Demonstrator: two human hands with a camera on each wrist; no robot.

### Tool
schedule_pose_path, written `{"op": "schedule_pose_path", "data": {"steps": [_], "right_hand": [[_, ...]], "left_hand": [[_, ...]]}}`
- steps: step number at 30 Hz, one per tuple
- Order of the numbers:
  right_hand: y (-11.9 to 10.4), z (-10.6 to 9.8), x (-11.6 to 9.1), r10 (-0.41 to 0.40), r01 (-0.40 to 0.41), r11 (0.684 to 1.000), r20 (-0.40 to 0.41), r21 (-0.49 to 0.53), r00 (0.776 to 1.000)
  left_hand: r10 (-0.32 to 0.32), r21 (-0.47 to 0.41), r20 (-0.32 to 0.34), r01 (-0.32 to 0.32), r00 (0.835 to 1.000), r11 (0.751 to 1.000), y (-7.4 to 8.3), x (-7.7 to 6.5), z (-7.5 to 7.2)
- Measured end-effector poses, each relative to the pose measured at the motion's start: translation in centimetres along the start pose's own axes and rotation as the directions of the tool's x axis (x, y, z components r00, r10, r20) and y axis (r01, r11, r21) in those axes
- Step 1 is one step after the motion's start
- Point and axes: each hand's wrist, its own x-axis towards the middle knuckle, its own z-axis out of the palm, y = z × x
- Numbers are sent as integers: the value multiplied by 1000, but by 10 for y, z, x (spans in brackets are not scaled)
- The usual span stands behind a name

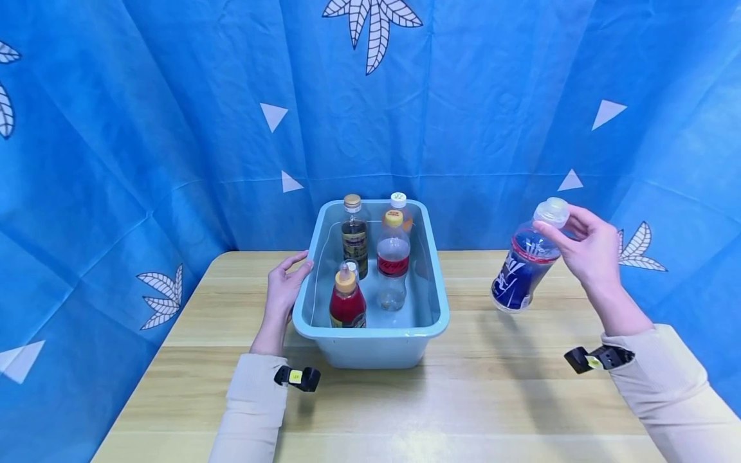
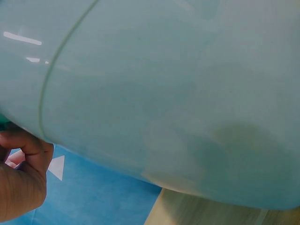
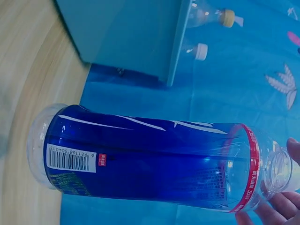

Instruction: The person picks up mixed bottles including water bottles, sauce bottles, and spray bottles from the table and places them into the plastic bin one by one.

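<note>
My right hand (image 1: 587,247) grips a clear plastic bottle with a blue label (image 1: 525,263) by its neck and cap. The bottle hangs tilted above the table, right of a light blue plastic basin (image 1: 370,350). In the right wrist view the blue-labelled bottle (image 3: 140,159) shows a barcode and a red band. My left hand (image 1: 286,283) holds the basin's left rim, with the thumb over the edge. Inside the basin stand a dark bottle (image 1: 354,241), a red sauce bottle (image 1: 347,305), a red-labelled clear bottle (image 1: 392,267) and a white-capped bottle (image 1: 398,201).
The basin rests on a light wooden table (image 1: 463,399). Behind and at both sides hangs a blue curtain (image 1: 492,96) with leaf and triangle prints. Another small cap pokes up behind the sauce bottle, mostly hidden. A black strap with a camera sits on each wrist.
</note>
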Motion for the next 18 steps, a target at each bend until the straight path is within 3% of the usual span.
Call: {"op": "schedule_pose_path", "data": {"steps": [18], "right_hand": [[-43, -4, -13, -151, 150, 988, 22, 49, 988]], "left_hand": [[11, -1, 0, -11, 1000, 1000, 0, 0, 0]]}}
